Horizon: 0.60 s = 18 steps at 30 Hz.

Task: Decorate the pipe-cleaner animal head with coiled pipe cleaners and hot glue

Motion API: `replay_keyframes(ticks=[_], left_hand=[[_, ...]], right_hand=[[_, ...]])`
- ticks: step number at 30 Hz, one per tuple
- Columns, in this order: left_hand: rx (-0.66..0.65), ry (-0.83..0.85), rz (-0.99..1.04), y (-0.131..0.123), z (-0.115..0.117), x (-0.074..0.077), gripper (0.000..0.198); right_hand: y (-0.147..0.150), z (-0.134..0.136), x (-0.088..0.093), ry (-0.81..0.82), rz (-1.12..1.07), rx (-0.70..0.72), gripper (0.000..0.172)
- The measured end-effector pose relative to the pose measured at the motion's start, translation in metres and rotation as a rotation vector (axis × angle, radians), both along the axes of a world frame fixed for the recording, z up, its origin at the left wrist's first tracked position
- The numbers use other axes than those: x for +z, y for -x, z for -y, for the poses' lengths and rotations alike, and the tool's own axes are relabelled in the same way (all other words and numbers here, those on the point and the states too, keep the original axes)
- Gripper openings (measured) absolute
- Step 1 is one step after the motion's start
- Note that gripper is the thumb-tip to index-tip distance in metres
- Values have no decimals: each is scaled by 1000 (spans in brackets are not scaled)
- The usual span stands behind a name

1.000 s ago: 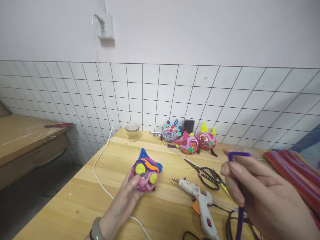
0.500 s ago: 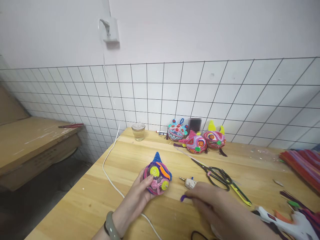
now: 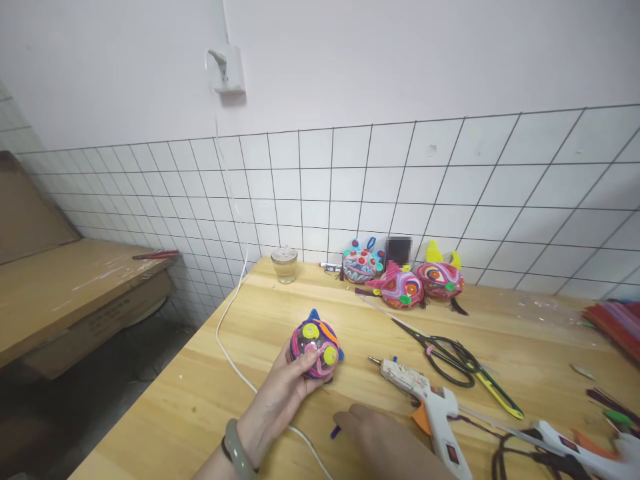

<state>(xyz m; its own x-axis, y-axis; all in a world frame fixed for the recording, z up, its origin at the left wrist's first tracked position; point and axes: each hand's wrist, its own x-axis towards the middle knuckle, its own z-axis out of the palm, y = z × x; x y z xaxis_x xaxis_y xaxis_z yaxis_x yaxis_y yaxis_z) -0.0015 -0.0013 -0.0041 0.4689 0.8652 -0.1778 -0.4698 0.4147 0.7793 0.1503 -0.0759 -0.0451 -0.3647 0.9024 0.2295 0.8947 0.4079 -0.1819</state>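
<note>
My left hand (image 3: pixel 280 397) is closed around a colourful craft ball (image 3: pixel 314 343) with a clear shell, blue pointed ears, yellow coiled discs, and orange and pink trim. Its thumb presses on the front of the ball. Lower and to the right, my right hand (image 3: pixel 375 433) pinches a short purple piece of pipe cleaner (image 3: pixel 335 432) just above the table, apart from the ball. A white hot glue gun (image 3: pixel 410 380) lies beside the right hand, its nozzle pointing left.
Black-handled scissors (image 3: pixel 450 360) and a yellow-green cutter (image 3: pixel 503 395) lie to the right. Three finished craft balls (image 3: pixel 400 287) and a lidded glass cup (image 3: pixel 285 267) stand by the tiled wall. A second glue gun (image 3: pixel 560 440) is at lower right; a white cord (image 3: pixel 225 353) crosses the left side.
My right hand has moved left and down with the purple piece, uncovering the glue gun. The left hand has tilted the ball, its thumb now lower. The view has shifted slightly.
</note>
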Motion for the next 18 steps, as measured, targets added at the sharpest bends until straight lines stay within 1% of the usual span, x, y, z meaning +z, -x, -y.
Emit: replay_keyframes(ticks=[3, 4, 6, 7, 9, 11, 13, 18], left_hand=[[12, -37, -40, 0, -1, 0, 33], [17, -46, -46, 0, -1, 0, 34], [5, -55, -49, 1, 0, -1, 38], [-17, -53, -43, 0, 1, -1, 40], [-88, -38, -11, -1, 3, 0, 40], [-161, -14, 41, -3, 7, 0, 34], [-198, 13, 85, -6, 10, 0, 27], [-220, 53, 102, -10, 15, -2, 24]], right_hand=[[-3, 0, 8, 46, 66, 25, 42], [-4, 1, 15, 55, 75, 30, 40], [-6, 4, 33, 51, 51, 32, 36], [-8, 5, 44, 41, -5, 9, 33], [-9, 7, 64, -19, -139, 9, 24], [-10, 8, 77, -106, -243, 2, 20], [-10, 6, 80, -156, -297, 4, 19], [-12, -3, 64, -190, -335, -25, 20]])
